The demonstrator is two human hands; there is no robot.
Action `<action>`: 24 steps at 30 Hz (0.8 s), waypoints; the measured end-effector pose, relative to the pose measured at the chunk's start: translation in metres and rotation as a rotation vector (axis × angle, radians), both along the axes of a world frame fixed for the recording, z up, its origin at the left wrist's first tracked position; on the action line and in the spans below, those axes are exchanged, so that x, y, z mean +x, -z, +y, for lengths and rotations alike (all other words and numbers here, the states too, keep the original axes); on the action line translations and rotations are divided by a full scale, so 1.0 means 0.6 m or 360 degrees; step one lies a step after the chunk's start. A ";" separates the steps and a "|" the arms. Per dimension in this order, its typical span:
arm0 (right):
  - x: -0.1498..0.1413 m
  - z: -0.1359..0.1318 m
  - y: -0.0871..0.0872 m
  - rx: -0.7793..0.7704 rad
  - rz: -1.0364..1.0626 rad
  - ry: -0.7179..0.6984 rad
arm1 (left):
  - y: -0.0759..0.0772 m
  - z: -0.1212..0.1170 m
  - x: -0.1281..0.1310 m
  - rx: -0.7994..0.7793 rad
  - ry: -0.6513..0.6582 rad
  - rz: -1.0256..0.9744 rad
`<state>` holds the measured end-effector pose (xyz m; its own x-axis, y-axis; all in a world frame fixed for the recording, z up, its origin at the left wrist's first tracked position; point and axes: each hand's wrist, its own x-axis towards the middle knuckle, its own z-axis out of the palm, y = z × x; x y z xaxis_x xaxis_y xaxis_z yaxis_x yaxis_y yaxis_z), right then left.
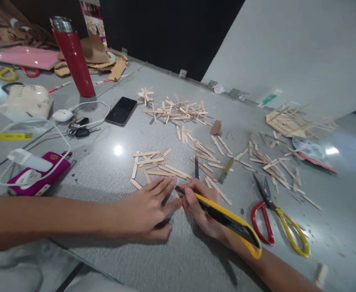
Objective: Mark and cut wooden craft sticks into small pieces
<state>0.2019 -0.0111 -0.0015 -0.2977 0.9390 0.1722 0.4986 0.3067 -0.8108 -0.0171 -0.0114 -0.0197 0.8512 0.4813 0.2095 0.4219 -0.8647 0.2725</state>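
Note:
My right hand (202, 205) is closed around a yellow and black utility knife (226, 215). The knife's front end points left, down at a small wooden craft stick (182, 209) on the table. Flat on the table lies my left hand (155, 207), fingers stretched out, with the fingertips at that stick close to the knife's tip. How firmly they press cannot be seen. Just beyond both hands, a loose group of craft sticks (153, 162) is spread out. A dark pen-like tool (196, 167) lies right beyond my right hand.
Red-and-yellow-handled scissors (269, 200) lie open at right, near scattered sticks (266, 158) and a stick structure (287, 121). Farther back are a stick pile (178, 109), a phone (122, 110) and a red flask (74, 61). A purple power strip (48, 172) with cables sits left.

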 end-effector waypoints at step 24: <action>0.016 -0.001 0.024 0.0135 -0.0187 -0.0162 | -0.004 0.003 0.005 0.0115 0.0011 0.0060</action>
<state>0.2113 -0.0116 -0.0158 -0.4135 0.8864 0.2081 0.5512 0.4256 -0.7177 -0.0140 -0.0099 -0.0171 0.8623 0.4602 0.2111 0.4247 -0.8845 0.1932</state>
